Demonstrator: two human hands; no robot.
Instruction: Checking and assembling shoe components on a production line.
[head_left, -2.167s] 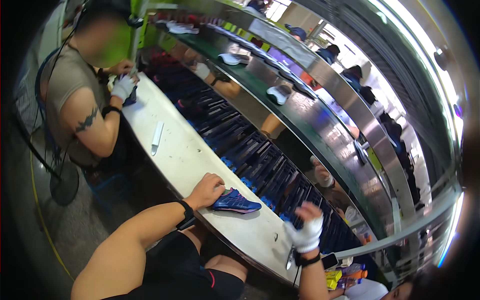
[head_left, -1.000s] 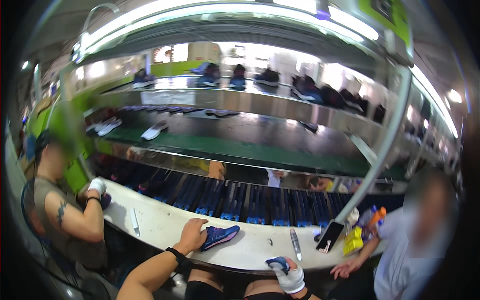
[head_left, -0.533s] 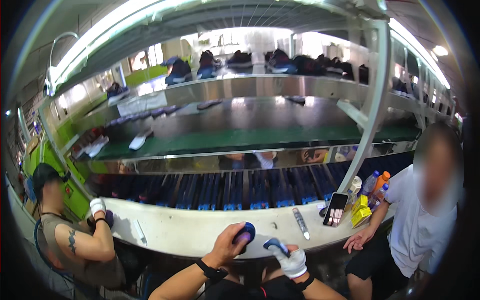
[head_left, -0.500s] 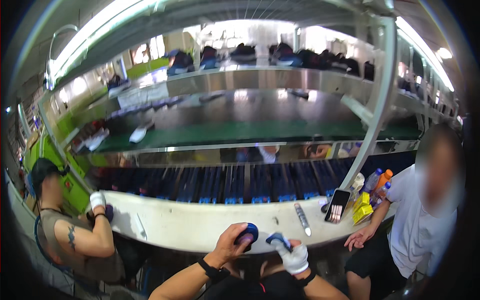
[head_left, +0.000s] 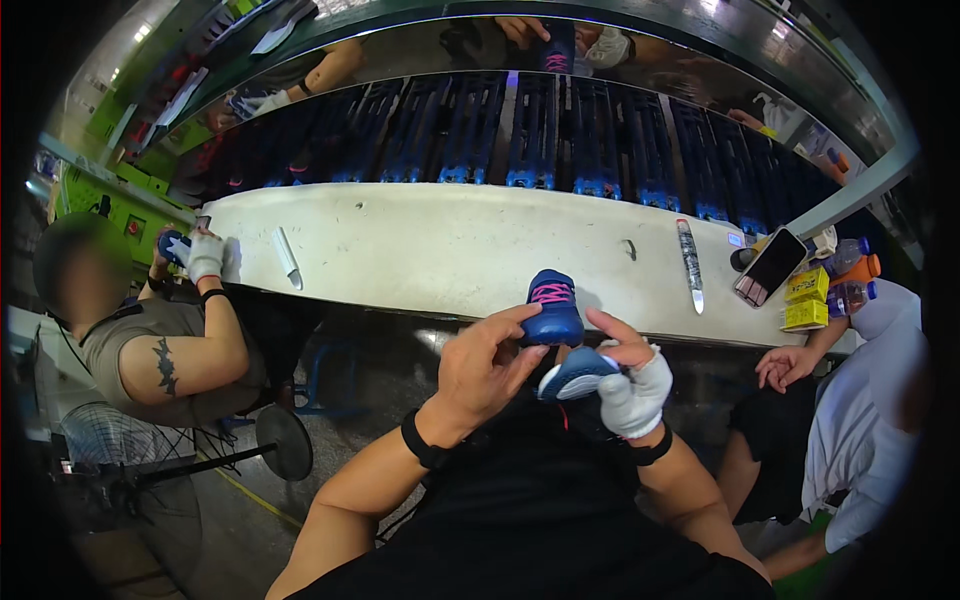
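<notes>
Just off the bench's front edge, my left hand (head_left: 478, 368) is bare and grips a small dark blue shoe (head_left: 553, 318) with pink laces. The shoe's laced front shows, and its toe points down toward me. Beside and below it, my right hand (head_left: 638, 395) wears a white glove that leaves some fingers bare. This hand is closed on a blue and white shoe sole (head_left: 577, 373), held tilted close under the shoe. Fingers cover part of the sole, so I cannot tell whether it touches the shoe.
On the white bench (head_left: 450, 255) lie a white tube (head_left: 287, 258), a pen-like tool (head_left: 690, 266) and a phone (head_left: 772, 266). Yellow boxes (head_left: 806, 300) and bottles (head_left: 855, 268) stand at the right. A dark slatted conveyor (head_left: 530, 130) runs behind. People (head_left: 165, 350) sit on both sides.
My view has tilted down toward the bench and my lap. The shoe in my left hand has turned so its pink laces show. Both hands have come closer together.
</notes>
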